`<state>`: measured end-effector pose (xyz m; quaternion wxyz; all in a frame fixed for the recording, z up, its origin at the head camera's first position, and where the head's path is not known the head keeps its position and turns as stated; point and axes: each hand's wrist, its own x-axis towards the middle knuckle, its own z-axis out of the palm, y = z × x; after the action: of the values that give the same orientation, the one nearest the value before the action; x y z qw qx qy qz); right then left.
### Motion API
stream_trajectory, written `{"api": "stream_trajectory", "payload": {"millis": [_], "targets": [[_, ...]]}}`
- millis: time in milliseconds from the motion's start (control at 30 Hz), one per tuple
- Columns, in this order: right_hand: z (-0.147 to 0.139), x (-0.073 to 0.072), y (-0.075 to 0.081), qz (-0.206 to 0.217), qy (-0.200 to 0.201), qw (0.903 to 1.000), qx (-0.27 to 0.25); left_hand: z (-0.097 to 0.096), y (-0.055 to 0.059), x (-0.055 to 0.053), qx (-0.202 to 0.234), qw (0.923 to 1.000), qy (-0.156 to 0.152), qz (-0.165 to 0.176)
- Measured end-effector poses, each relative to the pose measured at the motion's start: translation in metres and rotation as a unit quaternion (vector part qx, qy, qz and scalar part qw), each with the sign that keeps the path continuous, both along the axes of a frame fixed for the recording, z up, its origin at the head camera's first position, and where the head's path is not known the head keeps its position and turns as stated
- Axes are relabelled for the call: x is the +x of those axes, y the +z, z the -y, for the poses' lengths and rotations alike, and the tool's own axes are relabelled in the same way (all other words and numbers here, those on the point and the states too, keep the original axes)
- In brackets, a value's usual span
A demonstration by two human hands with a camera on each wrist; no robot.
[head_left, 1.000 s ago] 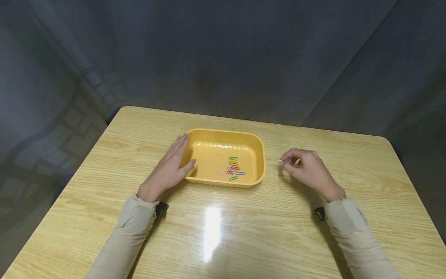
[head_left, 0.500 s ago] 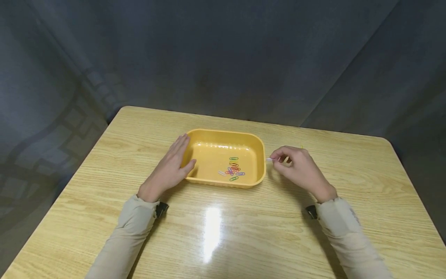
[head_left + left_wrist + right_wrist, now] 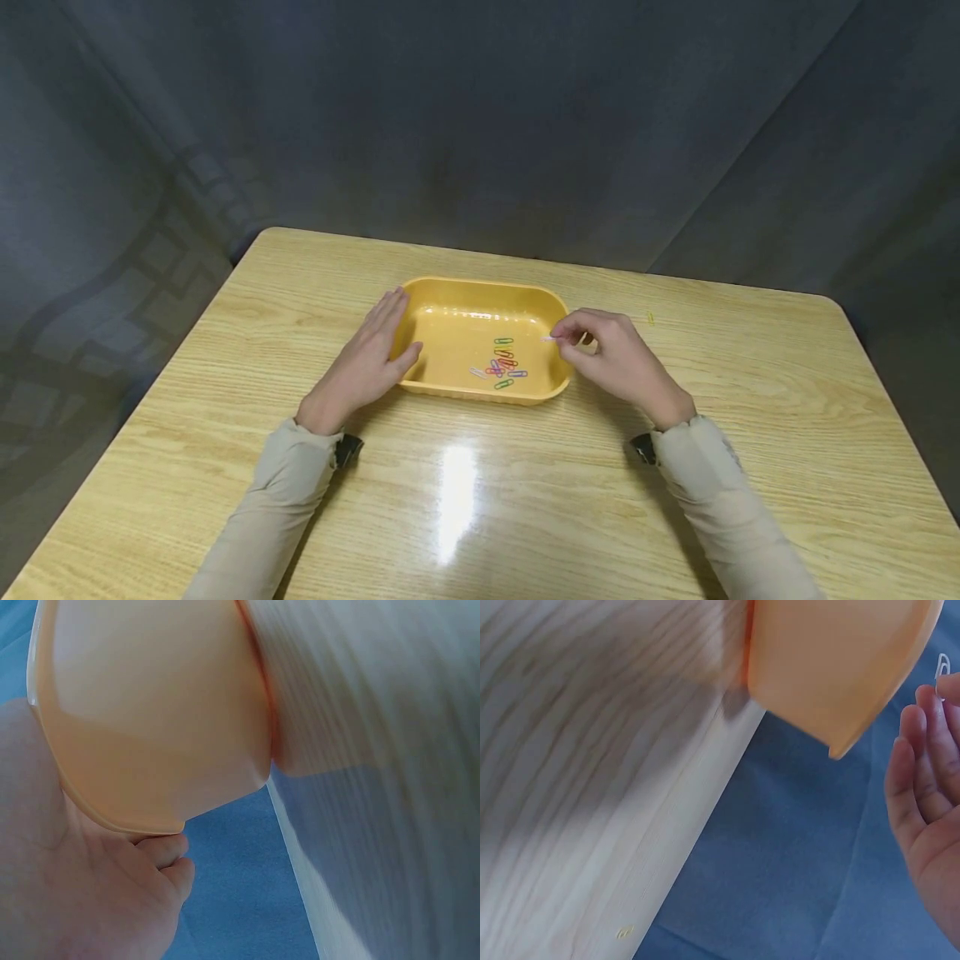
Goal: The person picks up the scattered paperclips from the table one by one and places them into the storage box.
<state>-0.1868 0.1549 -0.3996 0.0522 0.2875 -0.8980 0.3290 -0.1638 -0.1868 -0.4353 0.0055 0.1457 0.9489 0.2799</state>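
Note:
A shallow yellow-orange tray [image 3: 450,388] stands on the wooden table, with several coloured paper clips [image 3: 504,363] lying in the right half of its floor. My left hand [image 3: 362,363] rests on the tray's left rim, fingers straight and thumb reaching over the inside. My right hand [image 3: 618,358] pinches a white paper clip [image 3: 943,666] between thumb and fingertips, over the tray's right rim. In the right wrist view that clip points up from the fingertips, beyond the tray wall [image 3: 825,667]. The left wrist view shows the palm [image 3: 90,892] against the rim.
A yellow paper clip [image 3: 651,318] lies on the table [image 3: 750,400] to the right of the tray, behind the right hand. Dark cloth [image 3: 480,133] hangs behind the table's far edge.
My right hand has moved left with the white paper clip, from beside the tray to over its right rim. The yellow clip on the table is now uncovered. The left hand stays put.

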Motion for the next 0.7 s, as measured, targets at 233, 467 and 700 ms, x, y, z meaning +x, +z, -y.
{"api": "stream_trajectory", "payload": {"millis": [233,467,700], "targets": [[0.016,-0.002,-0.002,0.018,0.024,0.9995,-0.008,0.0,-0.001,0.0,0.0,1.0,0.001,-0.003],[0.033,-0.006,-0.009,0.026,0.042,0.9988,-0.007,0.001,-0.001,0.0,-0.002,1.0,0.001,-0.005],[0.046,-0.008,-0.018,0.042,0.052,0.9978,0.002,0.0,-0.001,0.0,0.001,0.9999,0.0,-0.01]]}}
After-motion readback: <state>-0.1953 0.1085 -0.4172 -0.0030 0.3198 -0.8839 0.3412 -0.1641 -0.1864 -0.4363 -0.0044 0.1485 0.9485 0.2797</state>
